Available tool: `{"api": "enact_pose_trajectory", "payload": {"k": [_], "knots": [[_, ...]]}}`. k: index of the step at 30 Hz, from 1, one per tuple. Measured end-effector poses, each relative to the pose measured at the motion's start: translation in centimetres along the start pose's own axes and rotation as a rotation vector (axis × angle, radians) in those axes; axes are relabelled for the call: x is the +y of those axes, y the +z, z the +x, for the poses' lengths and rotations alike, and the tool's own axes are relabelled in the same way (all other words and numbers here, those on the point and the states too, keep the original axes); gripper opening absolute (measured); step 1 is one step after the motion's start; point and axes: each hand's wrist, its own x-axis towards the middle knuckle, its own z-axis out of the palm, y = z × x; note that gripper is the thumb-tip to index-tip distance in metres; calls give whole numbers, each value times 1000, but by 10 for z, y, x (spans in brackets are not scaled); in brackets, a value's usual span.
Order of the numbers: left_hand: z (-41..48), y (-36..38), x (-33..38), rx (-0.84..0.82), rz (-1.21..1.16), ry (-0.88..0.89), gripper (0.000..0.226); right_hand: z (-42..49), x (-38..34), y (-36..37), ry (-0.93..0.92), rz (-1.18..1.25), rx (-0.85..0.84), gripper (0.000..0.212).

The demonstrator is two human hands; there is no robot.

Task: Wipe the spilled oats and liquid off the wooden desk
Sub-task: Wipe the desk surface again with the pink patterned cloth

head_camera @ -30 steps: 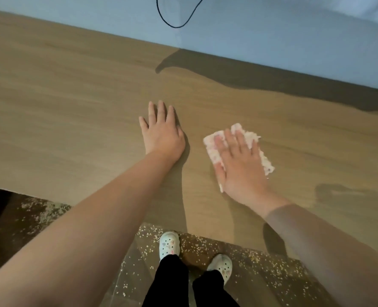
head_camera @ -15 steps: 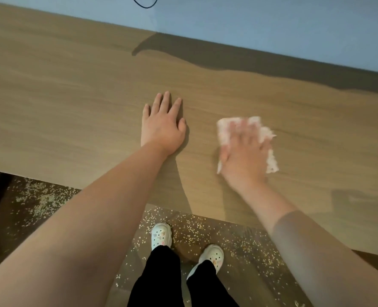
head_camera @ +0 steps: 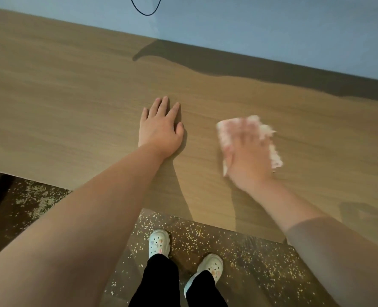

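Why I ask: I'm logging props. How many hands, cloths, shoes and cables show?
hands: 2 (left hand, right hand)
cloth: 1
shoes: 2
cable: 1
total: 6

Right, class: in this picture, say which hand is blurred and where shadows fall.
Head view: the right hand and cloth are motion-blurred; the left hand is sharp, flat on the desk; arm shadows fall beside each forearm, another lies along the far desk edge.
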Motion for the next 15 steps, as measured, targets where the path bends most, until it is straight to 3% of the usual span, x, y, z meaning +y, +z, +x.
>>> {"api": "enact_pose_trajectory", "payload": {"k": [2,4,6,10,12,15], "knots": [[4,-5,0,-6,56,25,57,-21,-10,6,-429,-71,-45,60],[12,-13,3,22,111,36,49,-17,7,4,-600,-90,-60,59],[22,-17,8,48,91,1,44,5,25,1,-451,-90,-45,62],[41,-5,26,10,-73,-110,61,49,25,-6,70,-10,19,60],[45,3,30,-1,-48,-143,63,62,25,-9,136,12,3,57],[46,4,31,-4,-28,-154,64,76,38,-15,96,-4,-43,58]]}}
